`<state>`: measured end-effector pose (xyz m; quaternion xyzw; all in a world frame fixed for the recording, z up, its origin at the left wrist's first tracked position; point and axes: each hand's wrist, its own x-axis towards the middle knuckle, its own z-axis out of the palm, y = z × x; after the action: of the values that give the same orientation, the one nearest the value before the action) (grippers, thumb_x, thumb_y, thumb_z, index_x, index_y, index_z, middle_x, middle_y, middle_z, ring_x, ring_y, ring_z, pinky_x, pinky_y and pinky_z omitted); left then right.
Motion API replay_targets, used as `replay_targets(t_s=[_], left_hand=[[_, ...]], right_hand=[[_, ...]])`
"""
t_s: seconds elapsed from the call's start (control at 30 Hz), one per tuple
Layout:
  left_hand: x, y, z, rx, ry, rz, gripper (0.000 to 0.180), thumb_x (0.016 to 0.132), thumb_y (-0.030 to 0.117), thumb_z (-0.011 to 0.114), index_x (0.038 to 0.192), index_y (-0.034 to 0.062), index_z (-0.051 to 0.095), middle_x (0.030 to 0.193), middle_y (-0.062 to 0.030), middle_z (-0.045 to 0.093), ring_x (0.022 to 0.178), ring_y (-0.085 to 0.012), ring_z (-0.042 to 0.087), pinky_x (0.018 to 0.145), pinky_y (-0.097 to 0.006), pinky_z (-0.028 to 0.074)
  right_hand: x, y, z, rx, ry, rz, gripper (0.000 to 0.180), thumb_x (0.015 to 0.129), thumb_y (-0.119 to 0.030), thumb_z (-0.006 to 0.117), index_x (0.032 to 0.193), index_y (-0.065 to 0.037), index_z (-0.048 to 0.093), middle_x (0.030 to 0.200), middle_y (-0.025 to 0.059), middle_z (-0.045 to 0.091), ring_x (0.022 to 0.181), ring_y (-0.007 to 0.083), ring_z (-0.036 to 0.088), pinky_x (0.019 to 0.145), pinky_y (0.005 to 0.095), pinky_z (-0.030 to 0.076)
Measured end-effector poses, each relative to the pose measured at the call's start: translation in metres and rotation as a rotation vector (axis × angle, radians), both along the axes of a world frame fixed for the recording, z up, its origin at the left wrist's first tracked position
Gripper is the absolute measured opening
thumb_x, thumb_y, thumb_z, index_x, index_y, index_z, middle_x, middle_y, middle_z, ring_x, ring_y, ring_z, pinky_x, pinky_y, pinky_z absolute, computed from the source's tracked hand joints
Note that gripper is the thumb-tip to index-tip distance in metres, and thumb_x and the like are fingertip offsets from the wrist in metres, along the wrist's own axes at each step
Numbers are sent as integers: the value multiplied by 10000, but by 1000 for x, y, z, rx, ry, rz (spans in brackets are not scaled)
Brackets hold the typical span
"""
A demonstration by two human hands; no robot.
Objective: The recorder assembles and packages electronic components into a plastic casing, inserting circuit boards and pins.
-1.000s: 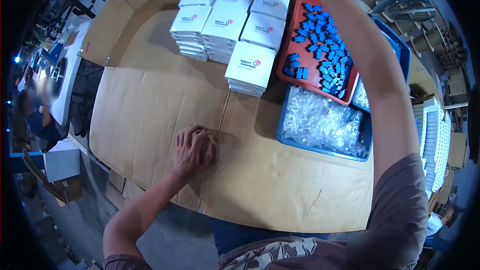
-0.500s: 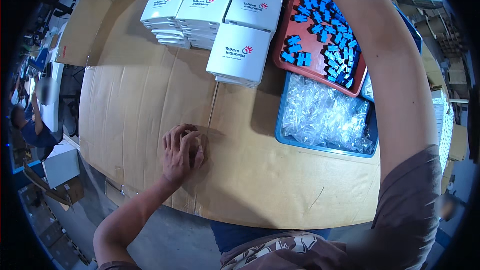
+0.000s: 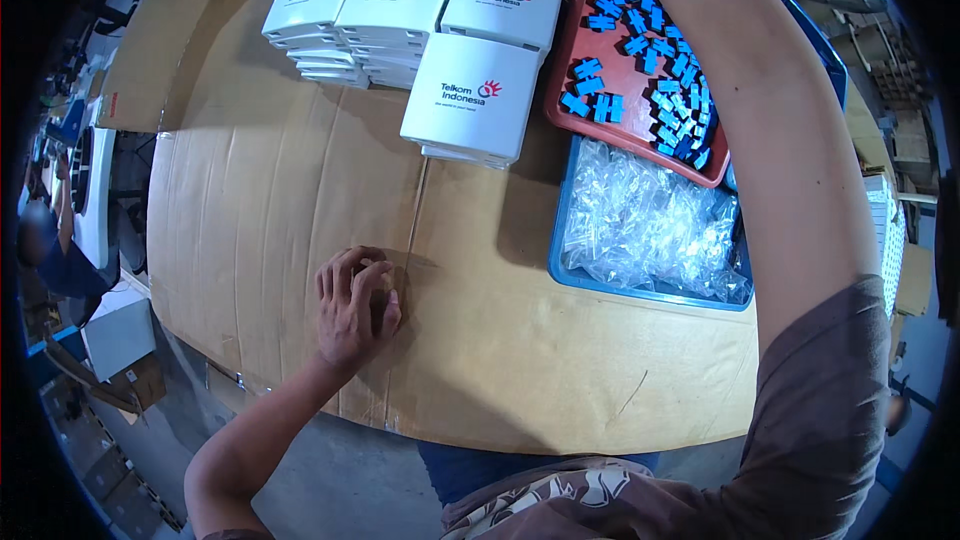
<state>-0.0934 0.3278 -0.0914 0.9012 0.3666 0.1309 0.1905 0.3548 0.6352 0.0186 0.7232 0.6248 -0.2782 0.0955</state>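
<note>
My left hand (image 3: pixel 352 308) rests on the cardboard table cover (image 3: pixel 290 190), its fingers loosely curled and a gap between thumb and forefinger. Nothing shows in it. My right arm (image 3: pixel 775 110) stretches far forward past the top edge, so the right hand itself is out of sight. Under that arm lies a red tray (image 3: pixel 625 70) of small blue-and-black plastic connectors (image 3: pixel 600 105). Nearer to me, a blue bin (image 3: pixel 640 292) holds clear plastic bags (image 3: pixel 640 225) with small parts that are hard to make out. White square boxes (image 3: pixel 470 100) stand stacked beyond my left hand.
The red tray's near edge overlaps the blue bin. A raised cardboard flap (image 3: pixel 150 50) borders the table at the far left. Another person (image 3: pixel 60 250) sits at a white table (image 3: pixel 95 190) on the left. Cartons and shelving line the right side.
The view has shifted slightly, so the boxes and trays appear a little further up and left. My left hand stays in the same loose curl, and my right arm still reaches forward.
</note>
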Motion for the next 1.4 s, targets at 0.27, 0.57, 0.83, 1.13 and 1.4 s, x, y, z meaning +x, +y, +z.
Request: replay_targets(t_s=[0.27, 0.57, 0.83, 1.13, 1.4], left_hand=[[0, 1, -1, 11, 16, -5, 438, 827, 136, 682, 1251, 92, 578, 1322, -159, 555, 1230, -387, 510, 1046, -519, 383], [0, 0, 0, 21, -8, -18, 418, 829, 133, 675, 1234, 81, 586, 1321, -160, 563, 1249, -390, 508, 1059, -530, 377], [1, -1, -2, 29, -11, -9, 420, 843, 162, 689, 1247, 103, 591, 1310, -133, 561, 1255, -370, 507, 1077, -509, 365], [-2, -3, 0, 57, -23, 1, 424, 853, 150, 675, 1262, 91, 579, 1315, -143, 564, 1243, -371, 517, 1059, -510, 372], [3, -7, 0, 77, -59, -20, 423, 861, 168, 676, 1263, 80, 579, 1314, -147, 567, 1207, -366, 534, 1050, -498, 385]], right_hand=[[-2, 1, 2, 1, -89, 83, 269, 877, -165, 662, 1034, 34, 753, 977, 136, 773, 819, 272, 732, 702, 430, 583], [-3, 10, 3, 2, -187, 187, 257, 871, -150, 658, 1025, 33, 754, 967, 135, 774, 807, 274, 732, 695, 433, 581], [18, 2, 20, 1, -290, 251, 247, 867, -137, 655, 1016, 32, 756, 958, 135, 775, 797, 275, 731, 688, 436, 580], [4, -49, 92, 245, -323, 196, 195, 798, -52, 625, 912, 50, 745, 872, 197, 756, 750, 308, 736, 641, 469, 563], [9, -108, 142, 729, -321, 290, 192, 792, -39, 616, 907, 73, 723, 877, 263, 729, 764, 381, 728, 669, 480, 557]])
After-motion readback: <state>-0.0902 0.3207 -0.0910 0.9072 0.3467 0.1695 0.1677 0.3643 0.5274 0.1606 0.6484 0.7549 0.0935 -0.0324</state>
